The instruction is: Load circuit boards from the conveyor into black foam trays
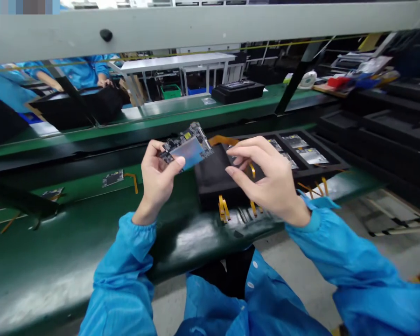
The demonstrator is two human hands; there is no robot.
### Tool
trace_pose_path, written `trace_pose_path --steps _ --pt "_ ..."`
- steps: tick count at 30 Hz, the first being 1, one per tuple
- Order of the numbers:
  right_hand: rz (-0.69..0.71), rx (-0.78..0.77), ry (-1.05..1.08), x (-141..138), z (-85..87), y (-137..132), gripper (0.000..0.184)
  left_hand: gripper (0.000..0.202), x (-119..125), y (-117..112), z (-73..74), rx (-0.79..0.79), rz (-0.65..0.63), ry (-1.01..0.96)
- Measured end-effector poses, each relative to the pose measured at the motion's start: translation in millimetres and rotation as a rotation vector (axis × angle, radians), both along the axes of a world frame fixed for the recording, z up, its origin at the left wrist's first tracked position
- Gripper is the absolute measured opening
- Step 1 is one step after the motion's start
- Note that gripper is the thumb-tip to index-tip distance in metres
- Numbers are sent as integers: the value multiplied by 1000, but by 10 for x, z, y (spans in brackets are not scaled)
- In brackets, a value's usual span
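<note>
My left hand [159, 170] grips a circuit board [188, 151] by its left end, thumb across its silver plate. The board is tilted and held up over the green bench, and an orange ribbon cable [224, 139] extends from its right side. To the right of the board, my right hand [262, 175] hovers with thumb and fingers apart, nothing visible between them. Below the hands lies a black foam tray [213, 184]. Several more boards [311, 156] sit in its compartments, and orange ribbon cables [224, 208] hang over its front edge.
On the green bench [91, 252], another circuit board [113, 178] with an orange cable lies at left. Stacked black trays [392, 126] stand at right. A grey beam [210, 28] crosses above. Beyond the bench, co-workers in blue sleeves handle a black box [73, 105].
</note>
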State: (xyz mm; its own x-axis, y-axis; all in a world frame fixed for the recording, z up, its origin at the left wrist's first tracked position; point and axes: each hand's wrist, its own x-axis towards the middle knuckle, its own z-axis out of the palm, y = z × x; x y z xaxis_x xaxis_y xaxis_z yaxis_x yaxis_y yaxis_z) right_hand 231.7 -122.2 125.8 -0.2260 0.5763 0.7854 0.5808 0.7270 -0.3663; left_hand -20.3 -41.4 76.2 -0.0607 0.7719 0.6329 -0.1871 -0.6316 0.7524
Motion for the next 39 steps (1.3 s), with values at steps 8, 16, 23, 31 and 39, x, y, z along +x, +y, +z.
trace_pose_path --steps 8,16,23,31,39 --pt "-54 -194 393 -42 -155 -135 11 55 349 -499 22 74 -67 137" --pt "-9 -299 481 12 -168 -264 22 40 394 -572 39 200 -164 158" --pt "4 -328 546 48 -223 -259 32 35 407 -587 39 123 -210 229" --pt "137 -495 585 28 -179 -225 47 47 397 -690 67 -235 -401 258" --pt "143 -559 582 42 -177 -163 49 50 406 -693 113 -306 -441 236"
